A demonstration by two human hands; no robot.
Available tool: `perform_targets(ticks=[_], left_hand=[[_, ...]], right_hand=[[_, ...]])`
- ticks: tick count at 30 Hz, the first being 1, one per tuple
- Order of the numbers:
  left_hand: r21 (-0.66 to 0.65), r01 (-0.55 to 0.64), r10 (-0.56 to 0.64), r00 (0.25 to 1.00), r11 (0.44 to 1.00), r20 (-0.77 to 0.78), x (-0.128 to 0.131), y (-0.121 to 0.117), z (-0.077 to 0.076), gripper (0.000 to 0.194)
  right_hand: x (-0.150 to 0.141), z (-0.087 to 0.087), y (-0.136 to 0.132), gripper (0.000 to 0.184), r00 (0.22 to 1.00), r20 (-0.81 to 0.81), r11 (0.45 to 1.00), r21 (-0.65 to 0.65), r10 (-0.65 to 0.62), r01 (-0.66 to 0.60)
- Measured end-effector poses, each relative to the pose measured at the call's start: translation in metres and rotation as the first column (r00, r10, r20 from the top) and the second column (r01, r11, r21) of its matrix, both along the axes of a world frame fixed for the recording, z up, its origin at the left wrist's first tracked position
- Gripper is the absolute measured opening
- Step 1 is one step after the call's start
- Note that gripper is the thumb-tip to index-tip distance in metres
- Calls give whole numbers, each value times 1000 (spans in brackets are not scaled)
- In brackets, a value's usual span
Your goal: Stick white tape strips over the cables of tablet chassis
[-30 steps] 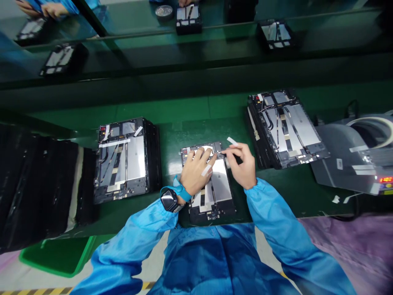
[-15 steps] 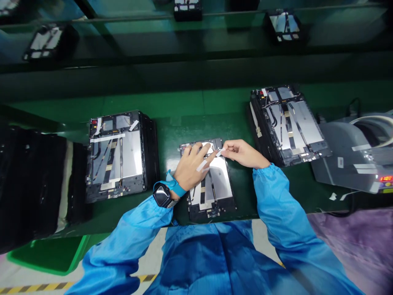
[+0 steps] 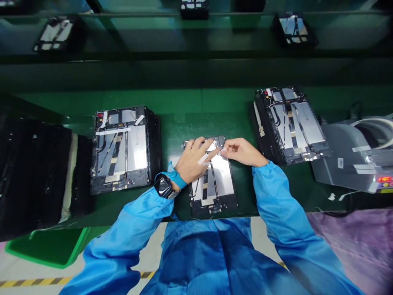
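Note:
An opened tablet (image 3: 215, 184) with its back cover off lies on the green bench straight in front of me. My left hand (image 3: 193, 159) rests flat on the tablet's upper half, fingers spread, with a white tape strip (image 3: 202, 159) stuck across one finger. My right hand (image 3: 242, 151) pinches a small piece of white tape (image 3: 221, 150) at the tablet's top right corner, next to my left fingertips. A black watch with a blue strap (image 3: 164, 186) sits on my left wrist.
A stack of opened tablets (image 3: 121, 149) stands to the left, another stack (image 3: 291, 123) to the right. A grey tape dispenser machine (image 3: 353, 157) sits at far right. Black sheets (image 3: 33, 176) lie at far left. More tablets (image 3: 293, 28) ride the belt behind.
My right hand has lowered its raised tape strip down to the tablet's top right corner, meeting my left fingertips. My view has shifted slightly.

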State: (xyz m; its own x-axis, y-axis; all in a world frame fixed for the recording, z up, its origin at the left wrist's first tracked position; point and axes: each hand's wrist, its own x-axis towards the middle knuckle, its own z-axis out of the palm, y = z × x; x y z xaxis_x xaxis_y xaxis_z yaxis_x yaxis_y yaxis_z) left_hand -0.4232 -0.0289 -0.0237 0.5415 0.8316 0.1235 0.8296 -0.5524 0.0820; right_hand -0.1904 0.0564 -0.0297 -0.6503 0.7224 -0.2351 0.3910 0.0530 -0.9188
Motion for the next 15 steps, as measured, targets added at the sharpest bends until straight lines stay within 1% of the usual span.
perform_targets(ticks=[5,15], left_hand=[[39,15,-15,1000,999,-1,-1,-1,0,58],[-17,-6,7,1000,1000,30,-1,-1,0,71]], right_hand=[[-5,-4,1,29,999,32,997,79,-15,12],[-8,0,-2,26,996,75,986,164,-42,29]])
